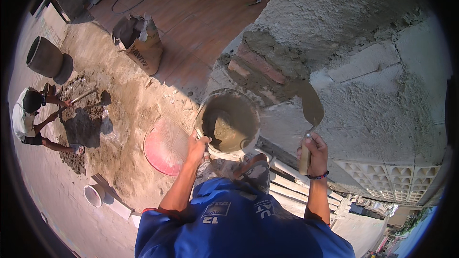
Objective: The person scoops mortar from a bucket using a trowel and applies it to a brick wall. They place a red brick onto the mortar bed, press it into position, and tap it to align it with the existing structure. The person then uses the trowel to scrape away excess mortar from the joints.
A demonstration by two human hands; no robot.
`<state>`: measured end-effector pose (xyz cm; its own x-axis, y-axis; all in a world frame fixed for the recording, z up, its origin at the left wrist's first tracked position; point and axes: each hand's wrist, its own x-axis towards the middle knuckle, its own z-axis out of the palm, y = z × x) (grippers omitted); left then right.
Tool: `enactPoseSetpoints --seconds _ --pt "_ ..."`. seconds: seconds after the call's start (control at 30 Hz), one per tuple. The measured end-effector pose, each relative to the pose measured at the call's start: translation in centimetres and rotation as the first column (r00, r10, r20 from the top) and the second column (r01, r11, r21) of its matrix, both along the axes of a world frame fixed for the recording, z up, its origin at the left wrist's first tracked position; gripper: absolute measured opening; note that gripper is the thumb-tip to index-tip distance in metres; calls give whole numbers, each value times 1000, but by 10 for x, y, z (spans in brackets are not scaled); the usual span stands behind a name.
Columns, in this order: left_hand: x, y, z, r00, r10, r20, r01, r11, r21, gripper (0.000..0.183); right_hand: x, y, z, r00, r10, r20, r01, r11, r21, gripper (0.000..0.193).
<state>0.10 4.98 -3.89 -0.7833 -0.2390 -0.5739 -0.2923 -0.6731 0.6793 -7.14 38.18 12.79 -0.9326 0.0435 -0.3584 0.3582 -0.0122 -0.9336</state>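
Note:
My left hand is closed on the near left rim of a round bucket. Wet grey-brown mortar lies in the bucket, partly in shadow. In my right hand is a trowel, its wooden handle wrapped by my fingers and its leaf-shaped blade pointing away from me. The blade is at the edge of wet mortar spread over the wall ledge; whether it touches cannot be told. Reddish bricks sit in that mortar, left of the blade.
A round pink disc with radiating lines lies left of the bucket. Beyond it stands a torn paper sack. At far left a co-worker holds a long-handled tool over a dirt pile. A dark bucket and white pail stand nearby.

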Motion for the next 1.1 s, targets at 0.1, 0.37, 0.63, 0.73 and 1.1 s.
enactPoseSetpoints --seconds 0.1,0.37,0.63,0.73,1.1 --pt "8 -4 -14 999 1 33 -1 1000 -12 57 10 0 -2 998 -16 -65 22 996 82 25" --pt "19 5 -18 970 22 243 -3 997 -77 52 37 -8 -30 961 233 146 -259 946 195 28" --pt "32 70 -95 970 21 244 -11 999 -42 48 18 -36 -144 561 497 662 -478 847 -231 31" --pt "43 95 -141 921 -64 384 23 994 111 46 6 -39 -182 559 423 713 -502 857 -114 42" --pt "59 24 -280 735 421 532 -556 823 117 38 5 18 -305 699 380 606 -608 761 224 44"
